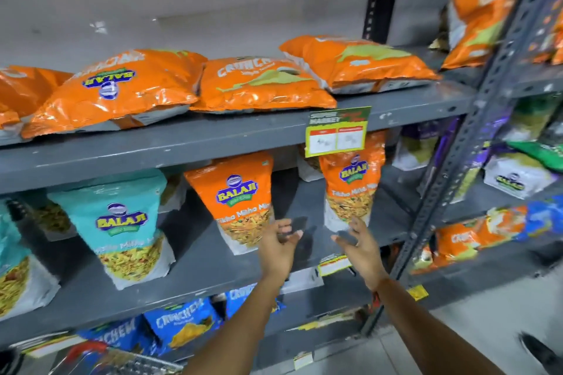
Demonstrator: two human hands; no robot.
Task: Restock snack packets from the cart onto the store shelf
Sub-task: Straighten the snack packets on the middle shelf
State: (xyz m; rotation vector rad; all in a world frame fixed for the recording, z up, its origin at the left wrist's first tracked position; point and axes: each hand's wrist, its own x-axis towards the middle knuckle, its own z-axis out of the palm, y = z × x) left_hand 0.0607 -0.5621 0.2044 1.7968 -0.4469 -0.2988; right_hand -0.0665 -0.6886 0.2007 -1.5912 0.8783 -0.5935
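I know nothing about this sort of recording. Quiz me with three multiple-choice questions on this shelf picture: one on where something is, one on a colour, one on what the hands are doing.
1. Where does the green and yellow price tag hang?
A. On the front edge of the top shelf
B. On the floor
C. On the cart

2. What colour are the Crunchem packets on the lowest shelf in view?
A. Orange
B. Blue
C. Teal

3. What state are the hands in?
A. Both gripping one packet
B. Both open and empty
C. One holding a tag

Answers:
1. A, the tag is clipped to the grey top shelf edge, above an upright orange packet.
2. B, those packets are plainly blue.
3. B, the left hand and right hand reach toward the middle shelf with fingers spread and nothing in them.
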